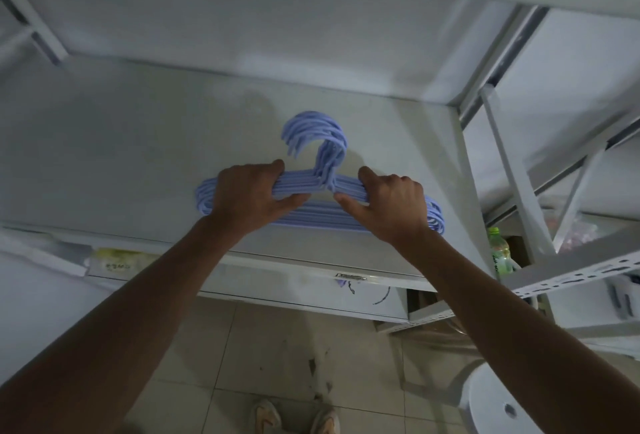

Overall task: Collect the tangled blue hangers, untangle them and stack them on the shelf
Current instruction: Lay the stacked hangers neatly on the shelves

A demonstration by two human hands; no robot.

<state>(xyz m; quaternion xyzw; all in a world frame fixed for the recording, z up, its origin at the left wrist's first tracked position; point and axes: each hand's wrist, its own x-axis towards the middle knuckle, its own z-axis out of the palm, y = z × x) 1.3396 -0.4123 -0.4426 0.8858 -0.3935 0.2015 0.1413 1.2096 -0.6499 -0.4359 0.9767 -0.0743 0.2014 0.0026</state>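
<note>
We have the left hand (249,196) and right hand (388,206) each in a pinching grip on the blue hangers (322,215) flat on the shelf (138,142); we should square the hooks before letting go.

Two bare forearms reach forward and upward from the lower corners, converging toward the middle of the view. The left hand (247,196) is palm down, its fingers curled over and its thumb stretched out to the right underneath. The right hand (388,206) mirrors it, fingers curled and thumb pointing left, with the two thumbs near each other but apart.
</note>
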